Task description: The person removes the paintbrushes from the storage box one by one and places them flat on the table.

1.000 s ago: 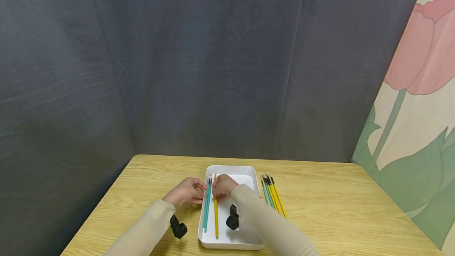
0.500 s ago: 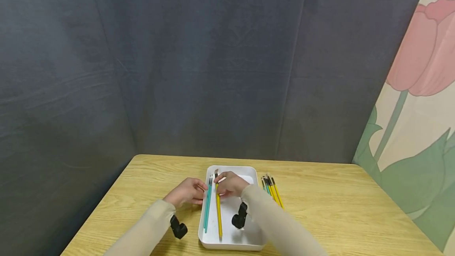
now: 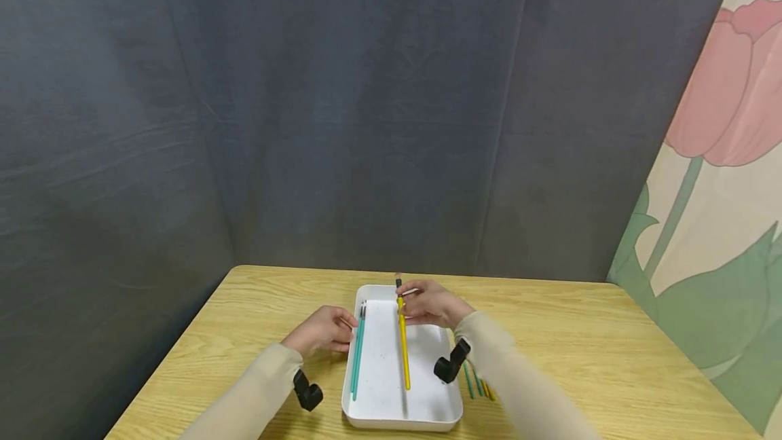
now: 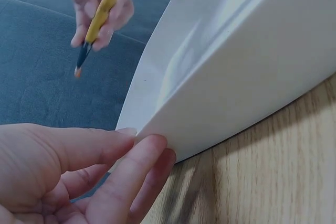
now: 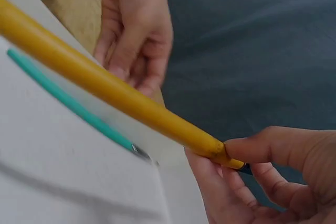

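Note:
My right hand pinches a yellow paintbrush near its dark ferrule. The brush is held above the white tray, bristles pointing away from me; its shadow falls on the tray floor. At the tray's left side my left hand holds the wall, thumb and fingertips pinching the rim in the left wrist view. Two teal paintbrushes lie side by side along the tray's left inner wall. One teal brush shows below the yellow handle in the right wrist view.
Right of the tray, several teal and yellow paintbrushes lie on the wooden table, mostly hidden under my right forearm. A dark curtain hangs behind the table. A wall with a painted tulip stands at the right.
My right hand has lifted the yellow paintbrush from beside the teal ones and carried it right and away from me. My left hand has stayed on the tray's rim.

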Motion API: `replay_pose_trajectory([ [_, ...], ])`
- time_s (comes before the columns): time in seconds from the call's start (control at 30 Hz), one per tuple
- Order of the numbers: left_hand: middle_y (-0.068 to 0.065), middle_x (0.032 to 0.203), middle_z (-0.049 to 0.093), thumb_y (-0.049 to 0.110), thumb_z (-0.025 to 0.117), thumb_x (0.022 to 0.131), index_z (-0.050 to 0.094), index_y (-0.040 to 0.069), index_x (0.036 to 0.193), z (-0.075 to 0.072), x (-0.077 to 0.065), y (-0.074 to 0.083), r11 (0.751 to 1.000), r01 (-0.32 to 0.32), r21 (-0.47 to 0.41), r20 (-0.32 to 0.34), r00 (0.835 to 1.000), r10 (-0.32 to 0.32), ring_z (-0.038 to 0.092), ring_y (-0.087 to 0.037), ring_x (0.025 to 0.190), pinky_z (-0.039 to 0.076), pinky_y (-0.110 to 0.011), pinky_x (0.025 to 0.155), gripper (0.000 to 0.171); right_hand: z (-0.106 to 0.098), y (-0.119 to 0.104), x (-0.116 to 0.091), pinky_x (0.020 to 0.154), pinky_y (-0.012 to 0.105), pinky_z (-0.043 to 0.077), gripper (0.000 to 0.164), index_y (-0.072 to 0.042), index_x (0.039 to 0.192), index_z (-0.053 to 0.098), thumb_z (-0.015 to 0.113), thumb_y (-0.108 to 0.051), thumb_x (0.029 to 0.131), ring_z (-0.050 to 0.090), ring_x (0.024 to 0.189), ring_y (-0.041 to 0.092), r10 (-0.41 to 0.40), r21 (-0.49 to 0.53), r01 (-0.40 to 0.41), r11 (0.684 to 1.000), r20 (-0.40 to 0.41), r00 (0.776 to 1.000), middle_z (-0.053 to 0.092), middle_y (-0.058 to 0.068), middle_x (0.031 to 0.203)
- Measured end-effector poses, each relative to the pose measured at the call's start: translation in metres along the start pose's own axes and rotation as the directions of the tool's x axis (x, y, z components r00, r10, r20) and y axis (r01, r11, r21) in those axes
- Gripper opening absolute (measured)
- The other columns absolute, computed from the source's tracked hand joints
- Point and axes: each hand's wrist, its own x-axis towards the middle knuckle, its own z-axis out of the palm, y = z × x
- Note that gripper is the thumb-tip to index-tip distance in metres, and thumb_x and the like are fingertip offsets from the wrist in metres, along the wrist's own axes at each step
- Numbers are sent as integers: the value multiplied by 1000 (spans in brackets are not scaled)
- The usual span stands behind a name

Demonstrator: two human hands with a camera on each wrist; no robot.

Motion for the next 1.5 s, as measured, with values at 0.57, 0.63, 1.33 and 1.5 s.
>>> replay_pose_trajectory([
  [0.57,-13,88,57,-7,63,87,60,-7,109,0,0,-2,1000,0,15,-10,1000,0,60,-19,71,58,-30,65,23,-105,11,-30,71,25,58,37,3,128,51,54,6,92,65,78,12,-83,77,82,994,13,996,61,1,96],
  [0.63,-13,88,57,-7,63,87,60,-7,109,0,0,-1,1000,0,15,-10,1000,0,60,-19,71,58,-30,65,23,-115,16,-32,72,25,58,36,2,129,51,53,5,93,64,79,12,-86,84,84,993,22,996,61,0,97],
  [1.33,-12,87,56,-8,63,87,60,-8,109,1,-1,2,1000,4,-5,-16,1000,-4,60,-18,72,59,-30,66,23,-155,74,-29,66,25,58,49,12,136,43,56,8,89,60,69,10,10,-38,-12,999,-47,999,56,9,102],
  [1.5,-12,88,56,-7,63,87,60,-7,110,1,-1,2,1000,10,3,-21,1000,-10,60,-18,72,59,-30,67,23,-151,81,-27,62,26,56,43,12,131,48,55,8,88,54,65,9,6,-109,-16,994,-90,996,54,7,95],
])
